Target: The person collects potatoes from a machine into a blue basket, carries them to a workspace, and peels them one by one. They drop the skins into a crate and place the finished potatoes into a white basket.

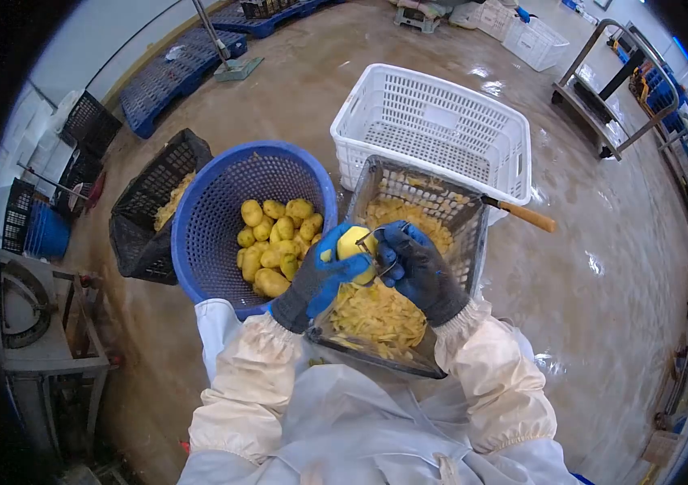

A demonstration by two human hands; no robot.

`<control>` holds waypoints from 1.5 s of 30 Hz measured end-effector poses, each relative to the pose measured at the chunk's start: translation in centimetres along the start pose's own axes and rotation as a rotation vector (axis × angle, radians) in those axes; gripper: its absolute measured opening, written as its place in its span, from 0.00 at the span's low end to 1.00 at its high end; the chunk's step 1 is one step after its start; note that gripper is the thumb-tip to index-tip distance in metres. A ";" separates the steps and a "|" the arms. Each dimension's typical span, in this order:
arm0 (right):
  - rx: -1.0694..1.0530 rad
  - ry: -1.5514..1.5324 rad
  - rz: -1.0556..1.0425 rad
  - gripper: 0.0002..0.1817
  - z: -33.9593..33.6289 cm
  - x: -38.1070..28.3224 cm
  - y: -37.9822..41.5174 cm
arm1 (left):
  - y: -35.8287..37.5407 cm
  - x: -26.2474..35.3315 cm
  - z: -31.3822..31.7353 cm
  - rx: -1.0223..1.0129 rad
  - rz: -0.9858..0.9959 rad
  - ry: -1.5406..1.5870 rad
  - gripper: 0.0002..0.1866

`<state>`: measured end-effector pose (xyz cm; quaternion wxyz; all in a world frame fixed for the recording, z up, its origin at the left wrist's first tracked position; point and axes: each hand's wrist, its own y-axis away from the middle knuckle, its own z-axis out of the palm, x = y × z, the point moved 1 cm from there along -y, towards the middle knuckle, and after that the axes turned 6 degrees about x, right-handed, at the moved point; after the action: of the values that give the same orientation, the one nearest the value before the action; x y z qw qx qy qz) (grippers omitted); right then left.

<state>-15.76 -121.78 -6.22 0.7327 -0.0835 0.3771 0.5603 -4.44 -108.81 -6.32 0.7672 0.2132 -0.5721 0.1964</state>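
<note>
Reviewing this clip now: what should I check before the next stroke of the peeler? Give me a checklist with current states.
1. Potato gripped by the left hand: ok.
2. Peeler held in the right hand, close to the potato: ok.
3. Black crate below the hands to catch peelings: ok.
4. Potato fully peeled: cannot tell; fingers hide part of it.
5. More potatoes in the blue basket: ok.
6. Wooden handle clear of the crate's edge: not ok; it juts out past the rim.

Head view looks forward and down at fingers.
</note>
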 end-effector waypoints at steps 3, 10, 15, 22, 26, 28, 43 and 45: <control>0.083 0.098 -0.032 0.13 0.1 -0.2 0.1 | -0.2 -0.7 -0.9 0.090 -0.154 0.137 0.18; 0.206 0.307 -0.221 0.11 0.5 -1.2 -0.1 | -1.5 -2.3 -3.3 0.167 -0.314 0.659 0.17; 0.107 0.436 -0.291 0.10 1.7 -0.4 0.6 | -1.7 -2.0 -2.5 0.093 -0.400 0.771 0.14; 0.112 0.503 -0.332 0.11 1.9 0.3 0.6 | -1.2 -2.5 -1.7 0.157 -0.257 0.695 0.14; 0.161 0.395 -0.288 0.09 0.8 -0.2 -0.4 | -1.1 -2.8 -2.1 0.044 -0.232 0.712 0.17; 0.411 0.386 -0.416 0.08 -0.9 -0.3 -1.5 | -1.1 -3.0 -2.3 0.055 -0.260 0.741 0.16; 0.074 0.370 -0.402 0.07 1.7 1.4 -0.2 | -1.9 -2.2 -1.4 0.112 -0.458 0.936 0.17; 0.042 0.492 -0.441 0.09 2.1 2.2 -0.1 | -1.0 -2.1 -0.2 0.344 -0.269 0.479 0.21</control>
<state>-14.54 -119.06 -6.20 0.7249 -0.2807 0.5271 0.3432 -4.27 -109.68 -8.51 0.8518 0.3612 -0.3004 0.2316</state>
